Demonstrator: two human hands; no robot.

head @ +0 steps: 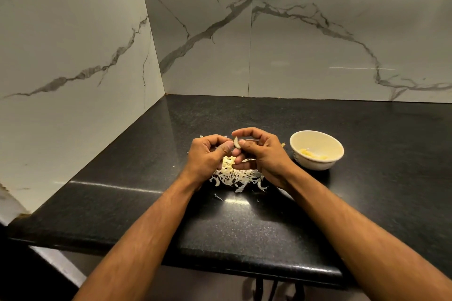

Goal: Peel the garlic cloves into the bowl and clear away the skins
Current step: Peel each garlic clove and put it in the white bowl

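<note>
Mid-frame, the left hand (208, 154) and right hand (259, 151) pinch one garlic clove (236, 142) over the skins (234, 176) — the bowl (317, 149) at centre right holds few peeled cloves; skins remain uncleared.

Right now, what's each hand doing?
Left hand: pinching the garlic clove.
Right hand: pinching the same garlic clove.

Two bare forearms, no sleeves, short fingernails

The hands (234, 154) hide much of the skin pile (234, 178) beneath them.
</note>
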